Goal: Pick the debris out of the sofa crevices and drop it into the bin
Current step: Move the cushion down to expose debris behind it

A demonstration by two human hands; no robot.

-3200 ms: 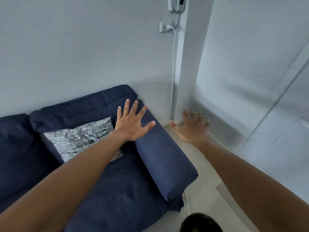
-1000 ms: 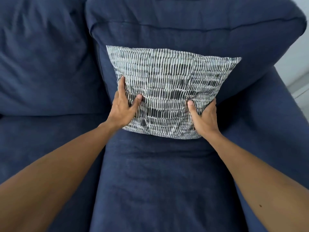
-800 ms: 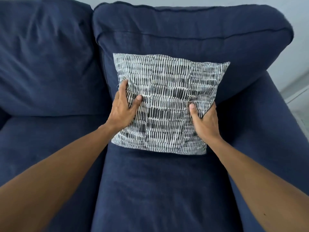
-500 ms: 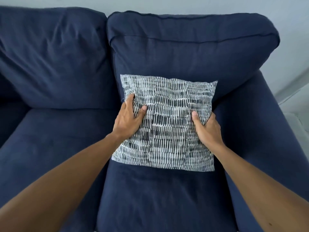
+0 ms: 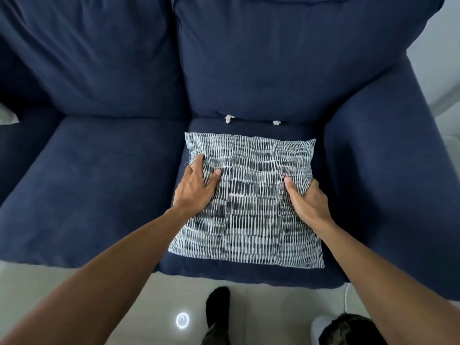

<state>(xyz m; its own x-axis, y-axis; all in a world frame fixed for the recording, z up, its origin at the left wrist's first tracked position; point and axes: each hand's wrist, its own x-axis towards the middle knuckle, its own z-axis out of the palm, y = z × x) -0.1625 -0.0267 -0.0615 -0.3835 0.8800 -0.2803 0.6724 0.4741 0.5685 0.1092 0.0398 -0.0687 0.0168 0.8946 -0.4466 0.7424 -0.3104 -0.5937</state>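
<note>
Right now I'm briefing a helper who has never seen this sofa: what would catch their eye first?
The black-and-white patterned cushion, gripped at its sides by the left hand and right hand, stands out against the navy sofa. Behind it, two pale debris bits sit in the crevice below the back cushion.

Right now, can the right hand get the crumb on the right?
Probably not yet. The right hand is busy gripping the pillow. The crumb sits uncovered in the crevice just past the pillow, so once the hand lets go, nothing seems to block it.
</note>
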